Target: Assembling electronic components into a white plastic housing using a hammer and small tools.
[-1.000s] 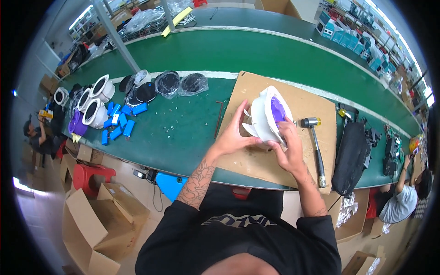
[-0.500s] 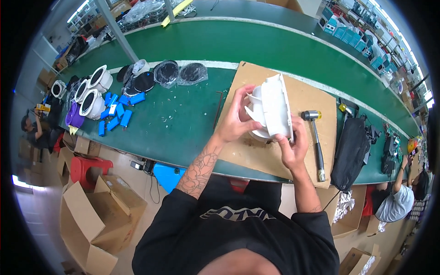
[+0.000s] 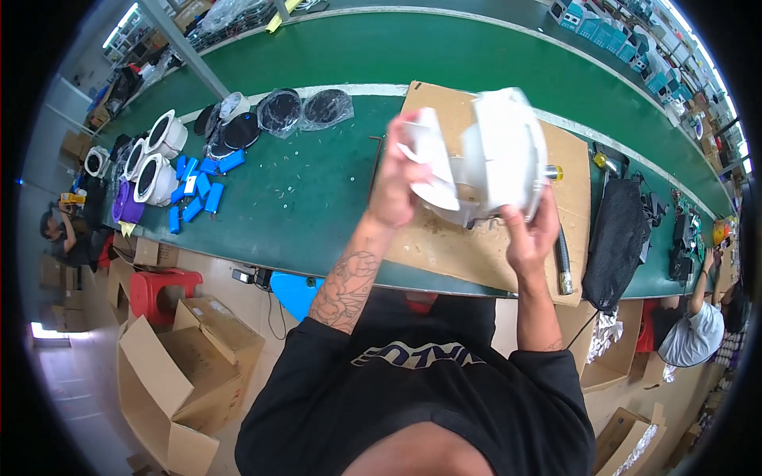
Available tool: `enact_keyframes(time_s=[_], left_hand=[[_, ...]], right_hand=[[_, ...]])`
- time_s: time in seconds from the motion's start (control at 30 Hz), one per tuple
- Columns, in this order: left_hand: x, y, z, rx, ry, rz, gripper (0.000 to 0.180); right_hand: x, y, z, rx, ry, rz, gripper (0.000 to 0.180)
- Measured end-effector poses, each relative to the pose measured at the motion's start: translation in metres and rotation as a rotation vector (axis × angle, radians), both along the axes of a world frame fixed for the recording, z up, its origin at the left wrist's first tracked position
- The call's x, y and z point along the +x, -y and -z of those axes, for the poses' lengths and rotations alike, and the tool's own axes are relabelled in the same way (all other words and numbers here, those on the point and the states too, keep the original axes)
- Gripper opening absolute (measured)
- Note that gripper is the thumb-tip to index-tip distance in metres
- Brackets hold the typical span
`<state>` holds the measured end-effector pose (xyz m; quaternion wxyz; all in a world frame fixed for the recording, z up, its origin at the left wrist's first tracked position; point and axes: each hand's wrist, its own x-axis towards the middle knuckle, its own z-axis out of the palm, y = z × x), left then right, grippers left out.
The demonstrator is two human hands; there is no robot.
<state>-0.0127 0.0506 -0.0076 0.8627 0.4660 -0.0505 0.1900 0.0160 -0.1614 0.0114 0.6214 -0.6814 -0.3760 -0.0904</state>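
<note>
Above the cardboard sheet (image 3: 444,258), a white plastic casing is parted into two pieces. My left hand (image 3: 393,186) grips the smaller white cover (image 3: 434,163), fingers on its left side. The larger round white housing (image 3: 508,151) is in my right hand (image 3: 530,238), thumb at its lower edge and fingers behind the right rim. A gap shows between the pieces, and their lower ends lie close together; whether something still joins them I cannot tell. Partly hidden behind the housing lies a hammer (image 3: 563,262) with a black handle and a yellow tip.
Left on the green bench (image 3: 294,210) are blue battery-like packs (image 3: 190,198), white round housings (image 3: 155,178) and black discs in plastic (image 3: 325,109). A black bag (image 3: 615,242) lies right of the cardboard. Open boxes (image 3: 178,381) and a red stool (image 3: 163,295) stand below; a co-worker (image 3: 692,333) sits right.
The white casing has come apart: the cover moved left with my left hand, the housing right with my right hand. The housing now covers the hammer's head in part. The view shifted slightly.
</note>
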Motion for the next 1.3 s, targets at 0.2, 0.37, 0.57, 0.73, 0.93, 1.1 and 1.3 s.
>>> enact_keyframes(time_s=[0.2,0.37,0.57,0.73,0.93,1.1,1.3], left_hand=[[-0.023,-0.041,-0.001,-0.277,0.056,-0.037,0.072],[-0.028,-0.026,0.011,-0.329,0.031,0.117,0.072],[-0.036,-0.018,0.026,-0.418,-0.058,0.134,0.069],[-0.038,-0.015,0.033,-0.424,-0.084,0.092,0.065],[-0.039,-0.014,0.036,-0.454,-0.065,0.111,0.059],[-0.038,-0.013,0.038,-0.443,-0.099,0.078,0.058],[-0.037,-0.015,0.043,-0.436,-0.101,0.112,0.060]], right_hand=[[0.019,0.019,-0.020,-0.149,0.125,0.154,0.026],[0.019,0.021,-0.017,-0.458,0.221,0.106,0.026],[0.003,0.018,-0.019,-0.756,0.406,-0.072,0.026],[-0.004,0.014,-0.018,-0.872,0.460,-0.082,0.027],[-0.007,0.015,-0.020,-0.912,0.454,-0.044,0.026],[-0.008,0.017,-0.020,-0.927,0.458,-0.046,0.025],[-0.014,0.011,-0.017,-0.957,0.445,-0.023,0.026]])
